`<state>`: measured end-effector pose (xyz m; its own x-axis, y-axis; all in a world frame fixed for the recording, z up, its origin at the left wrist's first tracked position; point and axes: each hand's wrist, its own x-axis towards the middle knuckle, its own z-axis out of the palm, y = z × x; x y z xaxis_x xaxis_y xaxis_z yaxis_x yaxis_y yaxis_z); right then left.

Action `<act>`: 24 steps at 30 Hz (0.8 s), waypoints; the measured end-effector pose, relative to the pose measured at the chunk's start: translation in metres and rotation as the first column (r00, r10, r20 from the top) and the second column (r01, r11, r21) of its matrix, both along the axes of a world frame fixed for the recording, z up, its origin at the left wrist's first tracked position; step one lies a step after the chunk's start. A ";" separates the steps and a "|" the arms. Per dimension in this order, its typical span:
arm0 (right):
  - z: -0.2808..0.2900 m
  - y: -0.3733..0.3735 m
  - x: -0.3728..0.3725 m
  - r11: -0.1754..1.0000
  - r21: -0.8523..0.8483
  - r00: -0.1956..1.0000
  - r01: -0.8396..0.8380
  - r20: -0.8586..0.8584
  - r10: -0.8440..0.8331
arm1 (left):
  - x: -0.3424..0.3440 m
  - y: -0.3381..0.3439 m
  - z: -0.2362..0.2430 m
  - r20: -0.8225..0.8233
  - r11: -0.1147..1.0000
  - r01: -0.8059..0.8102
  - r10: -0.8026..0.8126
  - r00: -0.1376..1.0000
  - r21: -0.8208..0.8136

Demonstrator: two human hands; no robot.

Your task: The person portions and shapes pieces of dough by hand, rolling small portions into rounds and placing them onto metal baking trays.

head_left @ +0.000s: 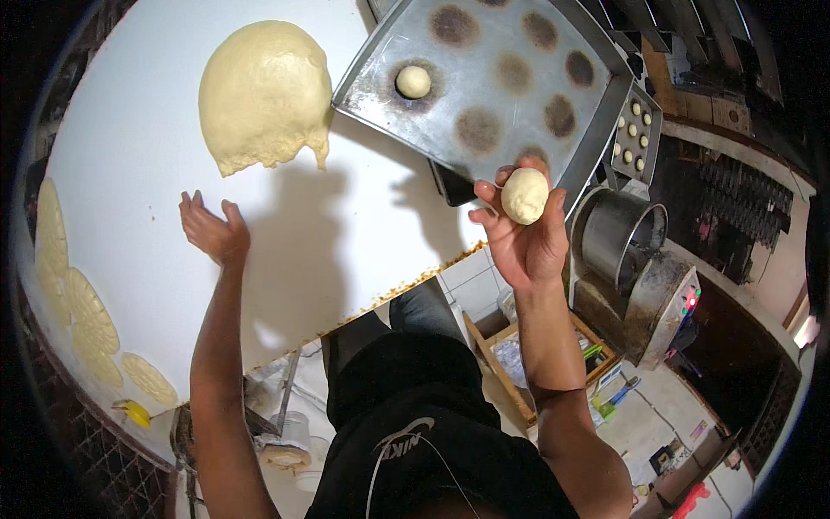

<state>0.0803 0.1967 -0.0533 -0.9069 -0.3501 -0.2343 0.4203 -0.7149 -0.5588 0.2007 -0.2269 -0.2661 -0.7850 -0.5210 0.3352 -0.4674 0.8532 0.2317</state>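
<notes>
A round ball of pale dough (524, 195) sits in the fingers of my right hand (529, 251), raised just off the near edge of a metal baking tray (510, 108). On that tray, toward its left, rests another small dough ball (413, 82) among dark round stains. My left hand (216, 232) hovers over or lies on the white table (294, 259), fingers stretched and holding nothing. Beyond it spreads a large slab of dough (264, 95) with a ragged near edge.
Flat patterned dough pieces (91, 307) line the table's left edge, near a yellow object (134, 412). At the right stand a smaller tray of dough balls (635, 134) and a machine with a metal bowl (618, 233). Below is a wooden drawer (510, 381).
</notes>
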 end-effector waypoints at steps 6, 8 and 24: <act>-0.022 0.031 -0.025 0.939 0.343 1.000 -0.008 0.007 0.006 | 0.000 0.002 0.002 0.029 1.000 0.008 -0.008 1.000 0.001; -0.025 0.036 -0.030 0.909 0.417 0.999 -0.004 -0.035 0.020 | 0.001 -0.001 0.001 0.016 0.999 0.043 -0.043 0.999 -0.012; -0.024 0.061 -0.074 0.509 0.846 0.879 0.157 -0.355 0.320 | 0.004 -0.004 -0.003 0.009 1.000 0.012 -0.012 1.000 0.024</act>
<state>0.0067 0.2581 -0.0776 -0.9574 -0.2809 -0.0674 0.0050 0.2171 -0.9761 0.2050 -0.2309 -0.2691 -0.7943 -0.5194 0.3150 -0.4594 0.8529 0.2481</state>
